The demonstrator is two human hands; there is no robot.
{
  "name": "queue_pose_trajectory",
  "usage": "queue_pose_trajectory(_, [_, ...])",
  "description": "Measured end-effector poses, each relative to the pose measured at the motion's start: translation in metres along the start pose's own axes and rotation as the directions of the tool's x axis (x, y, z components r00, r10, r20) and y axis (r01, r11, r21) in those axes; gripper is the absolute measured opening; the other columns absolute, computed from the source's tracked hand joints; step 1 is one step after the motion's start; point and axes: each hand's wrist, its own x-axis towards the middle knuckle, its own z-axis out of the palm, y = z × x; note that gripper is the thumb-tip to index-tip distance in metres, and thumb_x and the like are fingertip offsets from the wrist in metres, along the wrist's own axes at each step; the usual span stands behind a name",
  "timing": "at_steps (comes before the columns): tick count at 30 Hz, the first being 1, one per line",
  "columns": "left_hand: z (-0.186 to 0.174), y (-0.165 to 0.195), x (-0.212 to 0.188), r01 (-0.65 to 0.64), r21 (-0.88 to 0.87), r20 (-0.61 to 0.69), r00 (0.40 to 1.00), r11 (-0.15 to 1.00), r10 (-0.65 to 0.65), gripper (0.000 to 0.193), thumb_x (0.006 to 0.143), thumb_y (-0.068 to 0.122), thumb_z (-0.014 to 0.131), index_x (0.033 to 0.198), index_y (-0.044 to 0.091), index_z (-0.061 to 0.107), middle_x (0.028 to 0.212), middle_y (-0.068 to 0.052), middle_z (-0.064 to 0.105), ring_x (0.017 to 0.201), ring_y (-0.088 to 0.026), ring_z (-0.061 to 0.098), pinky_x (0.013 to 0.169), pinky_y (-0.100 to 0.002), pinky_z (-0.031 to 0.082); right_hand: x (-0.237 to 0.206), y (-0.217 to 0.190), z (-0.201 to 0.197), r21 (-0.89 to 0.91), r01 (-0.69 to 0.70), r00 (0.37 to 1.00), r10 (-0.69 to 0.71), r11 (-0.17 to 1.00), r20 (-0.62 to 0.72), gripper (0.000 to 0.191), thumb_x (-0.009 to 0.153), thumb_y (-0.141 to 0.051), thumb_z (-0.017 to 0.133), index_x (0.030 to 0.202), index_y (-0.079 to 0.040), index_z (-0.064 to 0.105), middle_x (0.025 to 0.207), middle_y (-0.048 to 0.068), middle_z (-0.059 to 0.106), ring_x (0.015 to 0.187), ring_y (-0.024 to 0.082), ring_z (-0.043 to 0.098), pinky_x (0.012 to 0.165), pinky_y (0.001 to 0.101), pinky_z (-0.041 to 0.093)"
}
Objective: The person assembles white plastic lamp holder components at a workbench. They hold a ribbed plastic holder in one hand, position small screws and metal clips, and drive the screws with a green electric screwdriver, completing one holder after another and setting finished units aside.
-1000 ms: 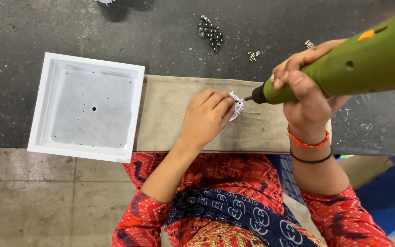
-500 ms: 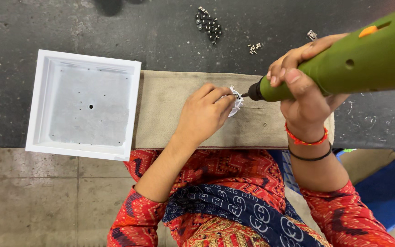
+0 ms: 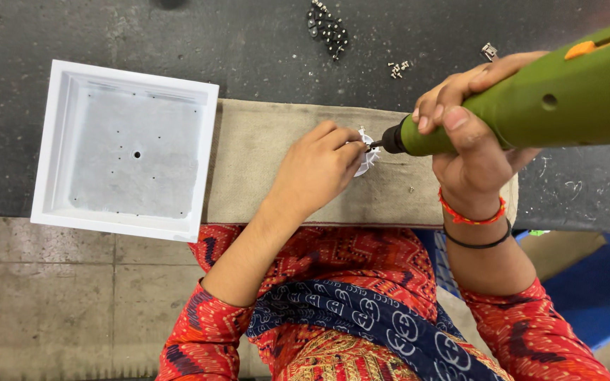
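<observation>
Driver (image 3: 531, 106) tip square on white part (image 3: 367, 156), right hand (image 3: 471, 144) wrapped round driver, left hand (image 3: 319, 169) pinching part flat against pad (image 3: 262, 141); best kept steady.

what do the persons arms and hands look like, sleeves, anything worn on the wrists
Both hands are bare, no gloves or rings visible. The left hand has nothing on its wrist. The right hand wears two bands at the wrist: an orange-red thread bracelet and a thin black band. Both arms are bare to about the elbow, where red sleeves with a darker zigzag print begin.
</observation>
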Motion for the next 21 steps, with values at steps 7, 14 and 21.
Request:
queue_pose_trajectory(7, [0.0007,0.0005,0.0013,0.094,-0.049,0.01,0.996,0.994,-0.093,0.012,0.086,0.016,0.076,0.094,0.008,0.077,0.099,-0.001,0.072,0.095,-0.024,0.065,0.081,-0.037,0.056,-0.0007,-0.0004,-0.0012,-0.008,0.006,1.0,-0.006,1.0,0.017,0.026,0.1,0.003,0.063,0.119,-0.001,0.046,0.081,0.017,0.058,0.063,0.025,0.058,0.066,0.0367,0.053])
queue_pose_trajectory(14, [0.0014,0.005,0.0051,0.175,-0.055,0.025,0.984,0.983,-0.174,0.01,0.085,0.018,0.075,0.089,0.008,0.075,0.094,-0.001,0.072,0.092,-0.025,0.065,0.078,-0.039,0.056,-0.0013,-0.0004,-0.0018,-0.008,-0.001,1.0,0.001,1.0,0.001,0.027,0.1,0.003,0.064,0.119,-0.002,0.046,0.081,0.017,0.057,0.063,0.026,0.057,0.065,0.0372,0.052])
queue_pose_trajectory(21, [-0.0012,0.008,0.0076,0.209,-0.055,0.028,0.978,0.976,-0.208,0.011,0.085,0.019,0.074,0.088,0.01,0.07,0.084,-0.003,0.068,0.084,-0.027,0.065,0.072,-0.042,0.055,-0.0033,0.0025,-0.0018,-0.007,0.012,1.0,-0.012,1.0,-0.012,0.027,0.1,0.003,0.064,0.119,-0.001,0.046,0.079,0.017,0.056,0.062,0.027,0.057,0.063,0.0377,0.052])
